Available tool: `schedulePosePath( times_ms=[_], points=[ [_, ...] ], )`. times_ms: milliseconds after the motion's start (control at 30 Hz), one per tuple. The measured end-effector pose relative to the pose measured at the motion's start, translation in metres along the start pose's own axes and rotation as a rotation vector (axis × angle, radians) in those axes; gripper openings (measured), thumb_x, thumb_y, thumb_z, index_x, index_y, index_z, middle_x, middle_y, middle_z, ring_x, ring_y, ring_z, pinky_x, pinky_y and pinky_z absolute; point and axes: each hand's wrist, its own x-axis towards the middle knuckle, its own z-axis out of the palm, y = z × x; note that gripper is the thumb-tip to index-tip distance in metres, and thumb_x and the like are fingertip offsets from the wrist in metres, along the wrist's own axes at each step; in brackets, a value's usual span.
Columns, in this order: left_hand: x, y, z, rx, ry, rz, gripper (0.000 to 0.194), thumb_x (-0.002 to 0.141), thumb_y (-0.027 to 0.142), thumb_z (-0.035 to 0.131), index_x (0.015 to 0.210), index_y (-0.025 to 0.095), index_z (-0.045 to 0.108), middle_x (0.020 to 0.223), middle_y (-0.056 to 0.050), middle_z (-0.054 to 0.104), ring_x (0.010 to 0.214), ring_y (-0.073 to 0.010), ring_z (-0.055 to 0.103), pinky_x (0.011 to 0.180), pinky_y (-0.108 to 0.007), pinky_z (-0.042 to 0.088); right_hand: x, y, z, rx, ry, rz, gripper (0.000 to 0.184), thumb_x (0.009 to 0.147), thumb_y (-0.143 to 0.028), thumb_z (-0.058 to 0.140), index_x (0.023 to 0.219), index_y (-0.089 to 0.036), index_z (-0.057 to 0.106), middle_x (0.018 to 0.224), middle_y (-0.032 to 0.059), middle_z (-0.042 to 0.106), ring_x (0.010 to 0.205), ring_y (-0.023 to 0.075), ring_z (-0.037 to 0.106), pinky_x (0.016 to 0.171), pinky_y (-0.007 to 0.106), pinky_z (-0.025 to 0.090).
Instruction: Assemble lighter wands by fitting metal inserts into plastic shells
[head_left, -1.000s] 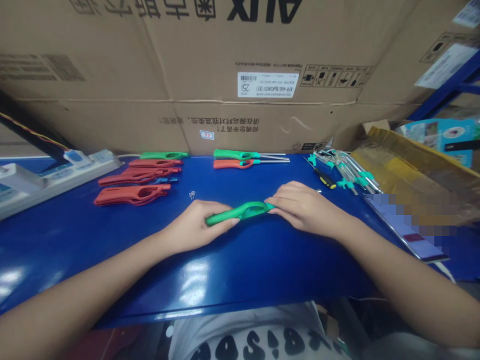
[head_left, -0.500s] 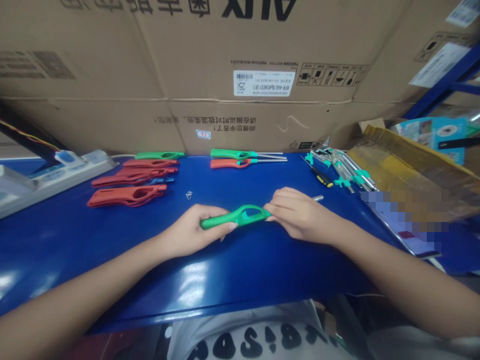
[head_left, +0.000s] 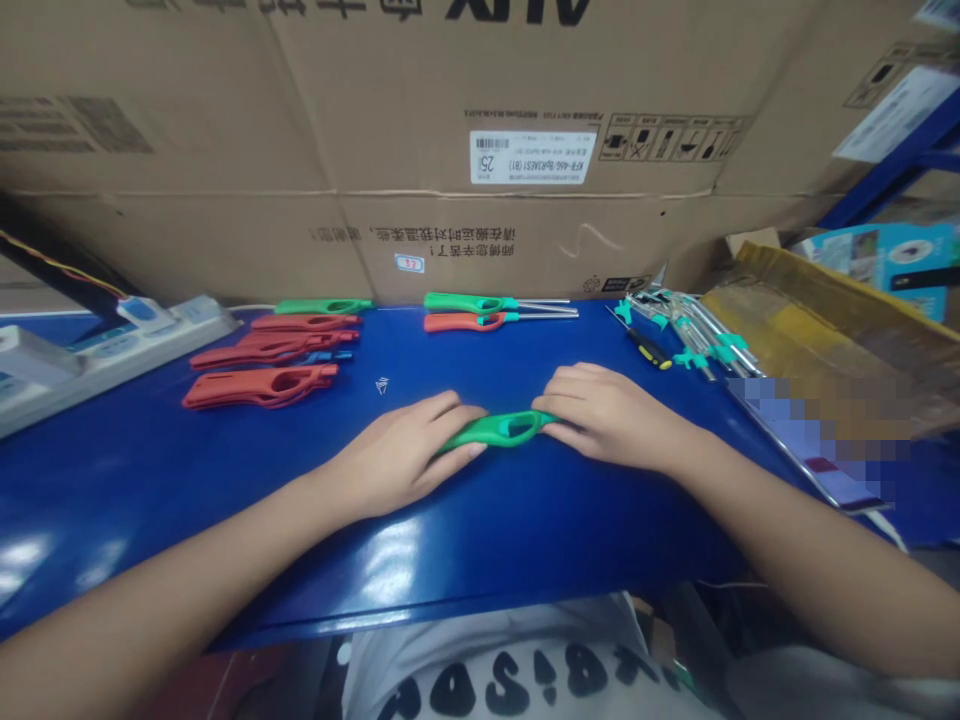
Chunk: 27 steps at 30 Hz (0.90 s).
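Left hand (head_left: 401,452), right hand (head_left: 611,415) on green lighter (head_left: 478,432); screwdriver (head_left: 649,349), carton (head_left: 247,150) beyond.

Light dim, fairly even; white glare pools on the glossy blue worktop (head_left: 570,545) near its front edge, focus slightly soft, corners stretched wide-angle, coarse pixel blocks partly masking the flat, lilac-screened device (head_left: 841,483) at right.

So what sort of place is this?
Probably a small assembly bench: a screwdriver lies beside metal rods with teal fittings, and several red handles lie left of the held green handle.
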Motion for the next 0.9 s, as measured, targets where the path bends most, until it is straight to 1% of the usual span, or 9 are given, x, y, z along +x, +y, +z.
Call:
schedulePosePath(
  times_ms=[233, 300, 367, 433, 533, 600, 667, 767, 900],
  points=[
    [0.001, -0.008, 0.006, 0.120, 0.004, 0.028, 0.038, 0.104, 0.040, 0.045, 0.135, 0.020, 0.054, 0.118, -0.010, 0.061, 0.107, -0.0265, 0.059, 0.093, -0.041, 0.051, -0.002, 0.009, -0.002, 0.106, -0.203, 0.158, 0.020, 0.098, -0.036, 0.060, 0.098, -0.018, 0.068, 0.091, 0.0069, 0.069, 0.088, 0.0221, 0.060, 0.080, 0.034, 0.043],
    [0.001, -0.010, 0.004, 0.135, 0.015, 0.020, 0.037, 0.104, 0.040, 0.046, 0.134, 0.020, 0.055, 0.118, -0.010, 0.061, 0.108, -0.0269, 0.059, 0.094, -0.042, 0.051, -0.003, 0.013, -0.006, 0.104, -0.255, 0.207, 0.024, 0.096, -0.042, 0.063, 0.104, -0.020, 0.067, 0.102, 0.0077, 0.069, 0.097, 0.0241, 0.060, 0.089, 0.038, 0.043],
    [0.000, -0.010, 0.001, 0.158, 0.011, -0.008, 0.037, 0.103, 0.041, 0.048, 0.132, 0.021, 0.058, 0.116, -0.009, 0.062, 0.105, -0.0267, 0.061, 0.091, -0.041, 0.053, -0.004, 0.018, -0.008, 0.033, -0.259, 0.288, 0.039, 0.093, -0.054, 0.063, 0.114, -0.022, 0.066, 0.115, 0.0098, 0.066, 0.109, 0.0287, 0.058, 0.099, 0.045, 0.040],
    [-0.002, -0.009, -0.001, 0.161, -0.001, -0.046, 0.036, 0.102, 0.041, 0.049, 0.130, 0.021, 0.060, 0.114, -0.008, 0.062, 0.099, -0.0253, 0.064, 0.085, -0.039, 0.055, -0.005, 0.025, -0.009, -0.126, -0.231, 0.472, 0.049, 0.095, -0.058, 0.056, 0.125, -0.019, 0.062, 0.124, 0.0147, 0.062, 0.119, 0.0348, 0.054, 0.104, 0.052, 0.037],
    [-0.005, -0.008, -0.003, 0.119, -0.007, -0.075, 0.037, 0.101, 0.038, 0.050, 0.131, 0.019, 0.060, 0.113, -0.009, 0.062, 0.093, -0.0228, 0.066, 0.080, -0.036, 0.057, -0.011, 0.039, -0.010, -0.387, -0.252, 0.876, 0.047, 0.101, -0.043, 0.047, 0.133, -0.010, 0.054, 0.132, 0.0252, 0.055, 0.125, 0.0419, 0.050, 0.100, 0.056, 0.041],
    [-0.007, -0.006, -0.004, 0.089, 0.001, -0.072, 0.038, 0.100, 0.034, 0.049, 0.133, 0.018, 0.059, 0.114, -0.009, 0.061, 0.093, -0.0223, 0.066, 0.083, -0.036, 0.057, -0.016, 0.051, -0.014, -0.443, -0.360, 1.092, 0.045, 0.099, -0.033, 0.048, 0.135, -0.006, 0.050, 0.134, 0.0290, 0.051, 0.127, 0.0437, 0.050, 0.097, 0.053, 0.044],
    [-0.007, -0.005, -0.004, 0.072, 0.013, -0.064, 0.039, 0.100, 0.031, 0.048, 0.134, 0.017, 0.059, 0.115, -0.010, 0.061, 0.095, -0.0225, 0.066, 0.087, -0.037, 0.057, -0.023, 0.062, -0.019, -0.389, -0.499, 1.215, 0.044, 0.098, -0.031, 0.050, 0.135, -0.006, 0.049, 0.134, 0.0293, 0.052, 0.127, 0.0426, 0.052, 0.095, 0.050, 0.047],
    [-0.007, -0.003, -0.004, 0.059, 0.024, -0.061, 0.039, 0.100, 0.029, 0.047, 0.134, 0.015, 0.060, 0.115, -0.011, 0.062, 0.098, -0.0236, 0.065, 0.090, -0.039, 0.057, -0.031, 0.074, -0.023, -0.316, -0.585, 1.259, 0.039, 0.098, -0.029, 0.049, 0.131, -0.008, 0.053, 0.126, 0.0265, 0.061, 0.117, 0.0380, 0.063, 0.088, 0.045, 0.051],
    [-0.006, -0.004, -0.003, 0.053, 0.040, -0.059, 0.039, 0.100, 0.028, 0.046, 0.133, 0.013, 0.060, 0.116, -0.012, 0.062, 0.099, -0.0245, 0.065, 0.091, -0.040, 0.057, -0.029, 0.075, -0.025, -0.311, -0.560, 1.268, 0.037, 0.096, -0.025, 0.049, 0.129, -0.008, 0.056, 0.121, 0.0260, 0.066, 0.113, 0.0357, 0.066, 0.086, 0.044, 0.053]
  ],
)
